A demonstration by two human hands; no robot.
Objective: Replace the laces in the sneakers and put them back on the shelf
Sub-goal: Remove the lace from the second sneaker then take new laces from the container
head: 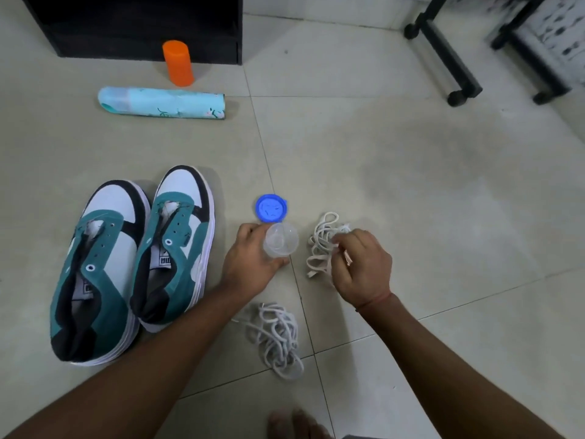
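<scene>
— Sneakers [126, 264], teal, white and black suede-and-leather low-tops, are sitting side by side on the pale tiled floor [411, 185] at the left, toes pointing away, eyelets bare. Any branding?

— A tongue label on the right shoe is showing dark letters, but they are too blurred to read. Behind them a pale blue printed cylinder [161, 103] is lying on its side; its print is not legible either. An orange plastic cylinder [178, 63] is standing upright just behind it, against the black shelf unit [133, 26], which is cut off at the top edge.

— And the hands?

— The left hand [250, 261] is curling round a small clear plastic cup [280, 240], gripping it. A round blue plastic lid [271, 208] is lying on the floor just beyond the cup; marks on it are unreadable. Nearer the person, between the forearms, a tangle of grey-white round laces [278, 337] is lying loose.

— The right?

— The right hand [361, 264] is pinching a bunch of flat cream laces [319, 245], partly hiding them. A red thread [376, 301] is circling that wrist. Black furniture legs [449, 55] are running out at the upper right, and bare toes [294, 423] are cut off at the bottom.
</scene>
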